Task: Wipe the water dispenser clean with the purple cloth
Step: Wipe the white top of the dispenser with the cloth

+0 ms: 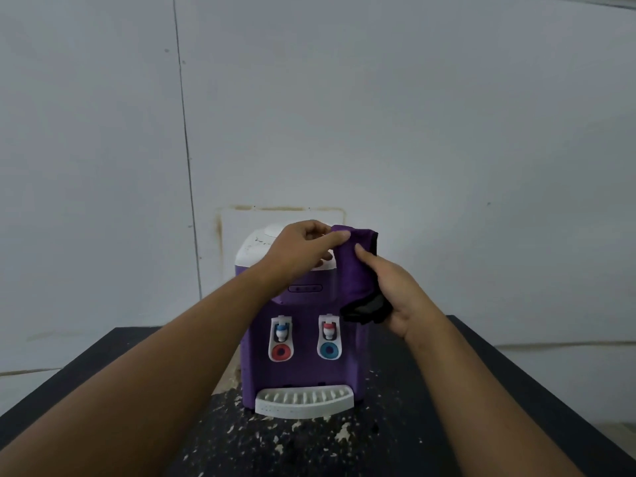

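Head view: one frame, looking forward and down along both forearms.
Water dispenser (303,366): purple body with a white top, upright, midway between the left and right edges of the counter (516,390) and nearer its far edge; front faces the camera.
Fittings: two taps (281,333) side by side on the front, white drip tray (304,401) at the base.
Purple cloth (354,270): off the counter, held in the air in front of the dispenser's upper right corner; dark trim at its lower end.
Cloth long axis: roughly upright, stretched between the two hands.
Left hand (299,249): over the white top, fingers (339,237) pinched together on the cloth's upper edge.
Right hand (395,294): lower and toward the right edge, fingers curled around the cloth's lower end, thumb laid on its face.
Deciding relation: the dispenser lies directly behind and below the cloth; the white top sits under the left hand, the right side panel closest to the right hand.
Step in hand, as judged: arranging the cloth into a wiping pad; no contact between cloth and dispenser can be confirmed.
Progress, as judged: early; marks show on the white top.
Counter surface: dark, with pale flecks around the dispenser's base toward the near edge.
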Tool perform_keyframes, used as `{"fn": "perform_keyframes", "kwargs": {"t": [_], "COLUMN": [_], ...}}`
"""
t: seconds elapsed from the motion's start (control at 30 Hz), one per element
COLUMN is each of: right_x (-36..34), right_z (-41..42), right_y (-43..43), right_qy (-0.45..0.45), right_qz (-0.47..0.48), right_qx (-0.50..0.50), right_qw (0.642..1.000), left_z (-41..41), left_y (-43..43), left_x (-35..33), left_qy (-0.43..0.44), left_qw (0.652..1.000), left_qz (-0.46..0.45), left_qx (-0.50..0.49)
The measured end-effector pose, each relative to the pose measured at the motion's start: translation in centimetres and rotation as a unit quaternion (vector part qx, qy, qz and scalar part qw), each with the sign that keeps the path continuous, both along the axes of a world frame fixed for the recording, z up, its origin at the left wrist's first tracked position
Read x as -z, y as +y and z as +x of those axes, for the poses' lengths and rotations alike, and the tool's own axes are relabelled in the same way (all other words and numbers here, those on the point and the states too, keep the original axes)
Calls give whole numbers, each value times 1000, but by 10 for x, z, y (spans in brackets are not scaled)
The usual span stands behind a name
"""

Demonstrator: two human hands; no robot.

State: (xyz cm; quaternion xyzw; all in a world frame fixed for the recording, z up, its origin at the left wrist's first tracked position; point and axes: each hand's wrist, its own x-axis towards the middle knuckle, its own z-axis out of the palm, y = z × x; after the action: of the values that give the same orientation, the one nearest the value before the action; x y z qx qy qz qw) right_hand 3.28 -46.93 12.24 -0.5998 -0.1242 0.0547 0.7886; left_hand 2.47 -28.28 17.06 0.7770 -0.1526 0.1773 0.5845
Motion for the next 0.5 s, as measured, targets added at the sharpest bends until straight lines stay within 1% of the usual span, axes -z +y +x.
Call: {"fn": "perform_keyframes", "kwargs": {"t": [0.07,0.1,0.17,0.23,0.27,0.33,0.37,0.47,0.5], "right_x": [-6,-10,-19,-27,-31,-36,-37,-34,-31], "right_z": [12,19,35,51,59,75,81,92,95], "right_y": [-10,-16,-24,-27,-26,-21,-16,4,10], "right_qy": [-22,-35,-68,-107,-126,-162,-179,-226,-235], "right_qz": [-38,-51,-71,-92,-104,-137,-160,-245,-259], "right_qx": [86,135,234,307,328,346,338,272,252], "right_qw": [995,989,967,941,930,914,910,903,902], "left_z": [8,13,24,35,40,49,52,59,61], "left_y": [8,15,33,52,62,77,82,92,93], "left_x": [-5,-7,-10,-12,-12,-10,-9,-4,-3], "left_qy": [-39,-73,-130,-149,-150,-140,-132,-140,-149], "left_qw": [999,996,977,953,943,934,932,917,910], "left_qz": [6,26,87,148,178,229,251,312,329], "left_qx": [-18,-51,-142,-216,-236,-234,-225,-206,-205]}}
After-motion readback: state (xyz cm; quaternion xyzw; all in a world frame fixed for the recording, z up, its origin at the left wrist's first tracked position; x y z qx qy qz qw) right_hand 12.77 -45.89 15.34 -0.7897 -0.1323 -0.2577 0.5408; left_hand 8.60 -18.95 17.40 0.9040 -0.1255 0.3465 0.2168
